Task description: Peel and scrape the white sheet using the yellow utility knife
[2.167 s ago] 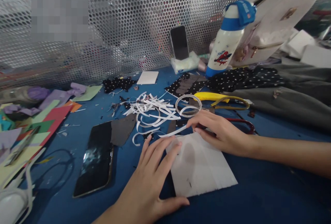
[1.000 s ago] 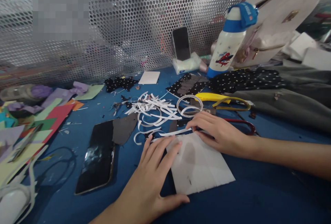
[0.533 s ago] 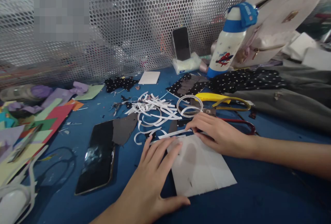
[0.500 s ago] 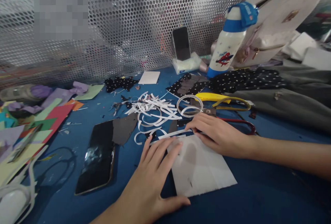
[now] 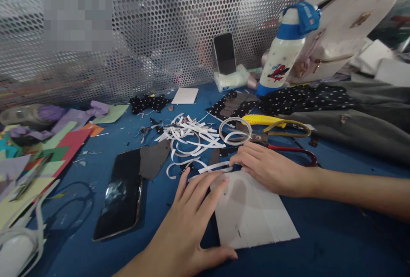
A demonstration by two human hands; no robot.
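A white square of card [image 5: 253, 215] with grey smudges lies on the blue table in front of me. My left hand [image 5: 188, 221] is open, its fingers spread over the card's left side with the thumb near its lower left corner. At the upper edge of the card, my right hand [image 5: 269, 166] has its fingers curled together. A narrow white paper strip [image 5: 214, 167] runs to the right fingertips, which seem to pinch its end. Behind the hands sits a tangle of curled white paper strips [image 5: 188, 129]. The right fingertips' undersides are hidden.
A black phone [image 5: 120, 196] lies left, overlapped by dark grey scrap [image 5: 155, 159]. Scissors [image 5: 291, 151], a yellow cutter [image 5: 261, 120] and a tape ring [image 5: 235, 131] lie beyond my right hand. A bottle [image 5: 282, 51] and propped phone [image 5: 224, 53] stand before perforated metal [image 5: 144, 25].
The white card has slid slightly toward me and to the right, showing a small gap from the paper strip. Both hands have barely moved.
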